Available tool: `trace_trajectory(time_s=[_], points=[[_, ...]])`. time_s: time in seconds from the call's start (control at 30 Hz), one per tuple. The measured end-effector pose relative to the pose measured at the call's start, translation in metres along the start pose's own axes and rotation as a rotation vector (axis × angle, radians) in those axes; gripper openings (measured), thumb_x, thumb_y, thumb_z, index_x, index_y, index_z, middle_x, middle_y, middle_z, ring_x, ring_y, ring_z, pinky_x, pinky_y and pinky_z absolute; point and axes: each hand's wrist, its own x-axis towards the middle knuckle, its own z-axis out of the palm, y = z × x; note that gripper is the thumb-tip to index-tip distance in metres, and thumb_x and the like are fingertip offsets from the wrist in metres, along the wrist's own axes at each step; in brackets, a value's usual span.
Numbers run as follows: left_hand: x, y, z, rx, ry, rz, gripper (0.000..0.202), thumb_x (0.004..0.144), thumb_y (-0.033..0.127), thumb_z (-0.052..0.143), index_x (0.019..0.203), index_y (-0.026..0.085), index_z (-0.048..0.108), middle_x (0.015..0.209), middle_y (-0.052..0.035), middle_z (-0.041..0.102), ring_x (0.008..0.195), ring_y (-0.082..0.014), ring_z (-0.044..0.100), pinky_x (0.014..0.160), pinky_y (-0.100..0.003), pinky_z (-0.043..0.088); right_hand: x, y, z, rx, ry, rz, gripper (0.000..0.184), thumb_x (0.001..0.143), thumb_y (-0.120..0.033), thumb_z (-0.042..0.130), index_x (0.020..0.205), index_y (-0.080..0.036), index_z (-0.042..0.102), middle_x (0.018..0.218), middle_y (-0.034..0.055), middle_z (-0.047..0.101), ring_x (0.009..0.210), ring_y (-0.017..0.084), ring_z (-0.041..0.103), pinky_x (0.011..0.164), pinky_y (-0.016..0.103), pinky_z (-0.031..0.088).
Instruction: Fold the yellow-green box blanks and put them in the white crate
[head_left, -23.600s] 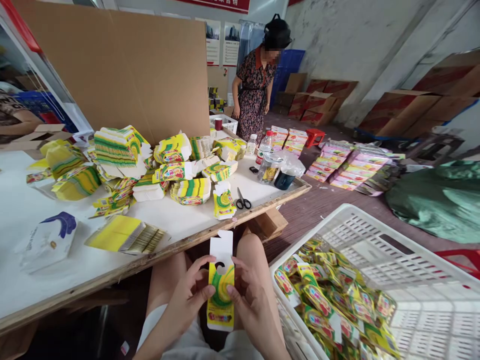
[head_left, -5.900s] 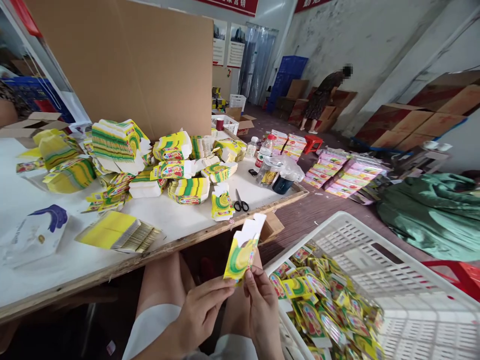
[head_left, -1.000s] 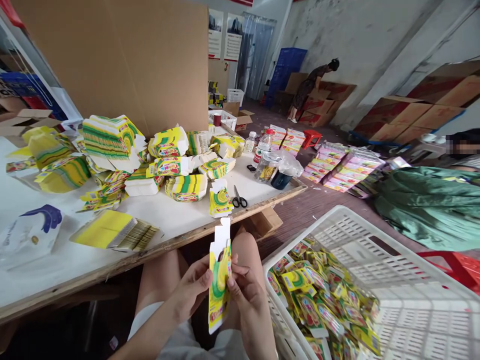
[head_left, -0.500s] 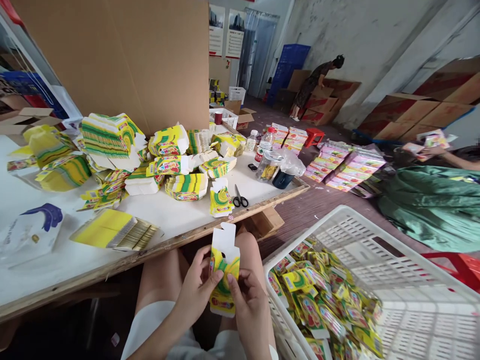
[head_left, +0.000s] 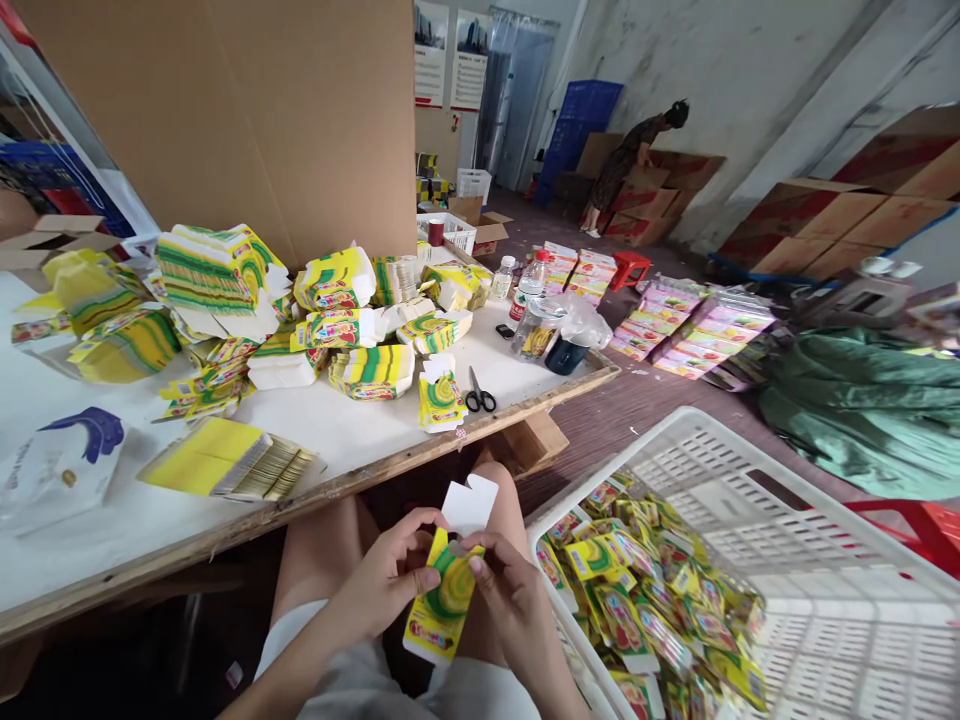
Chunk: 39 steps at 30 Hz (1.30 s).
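Note:
A small yellow and green printed carton point(head_left: 447, 598) is held over my lap, its white top flap point(head_left: 469, 505) sticking up. My left hand point(head_left: 399, 568) pinches the carton's left edge near the top. On the opposite edge, my right hand point(head_left: 504, 575) grips it between thumb and fingers by the opening. Whether anything is inside the carton cannot be seen. Close by on the table lie one flat carton point(head_left: 441, 395) and black-handled scissors point(head_left: 481, 392). To my right stands a white plastic crate point(head_left: 825, 500) with many yellow-green cartons point(head_left: 626, 610) in it.
Bundles of flat cartons point(head_left: 217, 270) cover the table point(head_left: 360, 440) beneath an upright cardboard sheet point(head_left: 247, 120). Bottles point(head_left: 531, 285) and a jar point(head_left: 536, 330) stand near its right corner. Pink boxes point(head_left: 675, 330) are stacked on the floor. A person point(head_left: 634, 165) bends over cardboard boxes.
The carton has tilted, its top leaning right and its lower end swinging left. Both hands have shifted up to its top. At the far right, the other person's arm has moved mostly out of view.

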Motion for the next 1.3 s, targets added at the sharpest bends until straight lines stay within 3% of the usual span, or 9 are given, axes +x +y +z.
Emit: trace_trajectory(time_s=[0.1, 0.2, 0.3, 0.47, 0.57, 0.67, 0.87, 1.17, 1.3], points=[[0.001, -0.004, 0.002, -0.029, -0.022, -0.024, 0.038, 0.080, 0.031, 0.078, 0.109, 0.023, 0.054, 0.094, -0.0037, 0.072, 0.083, -0.0181, 0.068, 0.072, -0.027, 0.048, 0.002, -0.003, -0.004, -0.044, -0.019, 0.010, 0.030, 0.093, -0.046, 0.059, 0.083, -0.020, 0.071, 0.078, 0.0057, 0.075, 0.072, 0.022, 0.070, 0.064, 0.027, 0.054], [0.001, -0.011, 0.004, -0.100, 0.013, -0.008, 0.065, 0.079, 0.033, 0.079, 0.132, 0.028, 0.041, 0.099, -0.0049, 0.073, 0.084, -0.0189, 0.069, 0.075, -0.029, 0.049, 0.003, -0.001, -0.004, -0.068, -0.012, 0.011, 0.035, 0.094, -0.048, 0.056, 0.078, -0.020, 0.068, 0.073, 0.0050, 0.071, 0.069, 0.021, 0.067, 0.062, 0.026, 0.052], [0.002, -0.017, 0.003, -0.152, -0.023, -0.023, 0.086, 0.079, 0.035, 0.080, 0.146, 0.028, 0.027, 0.101, -0.0072, 0.073, 0.088, -0.0221, 0.071, 0.080, -0.034, 0.050, 0.002, 0.005, 0.000, 0.010, 0.051, 0.005, 0.024, 0.093, -0.045, 0.060, 0.095, -0.022, 0.064, 0.083, 0.0057, 0.072, 0.075, 0.021, 0.066, 0.070, 0.029, 0.054], [0.003, -0.026, -0.003, -0.025, 0.085, -0.001, 0.051, 0.080, 0.036, 0.078, 0.124, 0.022, 0.055, 0.103, -0.0089, 0.075, 0.090, -0.0235, 0.071, 0.077, -0.030, 0.052, 0.005, 0.013, -0.002, 0.110, 0.230, 0.069, 0.041, 0.091, -0.053, 0.058, 0.118, -0.022, 0.060, 0.082, 0.0044, 0.070, 0.053, 0.014, 0.054, 0.050, 0.026, 0.047], [0.003, -0.028, -0.004, 0.129, 0.166, 0.058, 0.044, 0.086, 0.035, 0.072, 0.125, 0.023, 0.057, 0.113, -0.0099, 0.074, 0.098, -0.0247, 0.070, 0.082, -0.031, 0.053, 0.007, 0.011, -0.007, 0.066, 0.125, 0.126, 0.041, 0.089, -0.052, 0.061, 0.112, -0.020, 0.069, 0.068, 0.0009, 0.064, 0.052, 0.014, 0.051, 0.049, 0.026, 0.042], [0.000, -0.027, -0.001, 0.277, 0.163, 0.099, 0.041, 0.090, 0.032, 0.066, 0.130, 0.025, 0.058, 0.126, -0.0104, 0.069, 0.110, -0.0263, 0.067, 0.091, -0.034, 0.053, 0.008, 0.010, -0.006, 0.016, -0.027, 0.168, 0.045, 0.080, -0.039, 0.070, 0.120, -0.019, 0.066, 0.058, -0.0057, 0.053, 0.051, 0.014, 0.047, 0.050, 0.026, 0.037], [-0.004, -0.023, 0.002, 0.311, 0.124, 0.083, 0.047, 0.095, 0.033, 0.058, 0.141, 0.027, 0.050, 0.134, -0.0098, 0.066, 0.117, -0.0258, 0.064, 0.098, -0.035, 0.052, 0.012, 0.014, 0.003, -0.187, 0.042, 0.137, 0.032, 0.077, -0.026, 0.062, 0.108, -0.017, 0.064, 0.056, -0.0085, 0.043, 0.051, 0.014, 0.044, 0.051, 0.026, 0.033], [-0.002, -0.020, 0.005, 0.210, 0.146, 0.047, 0.052, 0.090, 0.039, 0.065, 0.137, 0.022, 0.052, 0.117, -0.0120, 0.074, 0.104, -0.0266, 0.069, 0.087, -0.035, 0.054, 0.013, 0.013, 0.011, -0.425, 0.057, 0.094, 0.033, 0.076, -0.021, 0.061, 0.109, -0.018, 0.060, 0.056, -0.0075, 0.052, 0.049, 0.016, 0.052, 0.051, 0.026, 0.038], [-0.001, -0.017, 0.002, 0.140, 0.197, 0.001, 0.056, 0.085, 0.040, 0.071, 0.134, 0.021, 0.052, 0.112, -0.0121, 0.075, 0.097, -0.0263, 0.071, 0.081, -0.033, 0.054, 0.012, 0.011, 0.007, -0.367, 0.033, 0.034, 0.033, 0.083, -0.026, 0.061, 0.115, -0.018, 0.063, 0.059, -0.0060, 0.054, 0.052, 0.016, 0.054, 0.052, 0.026, 0.042]])
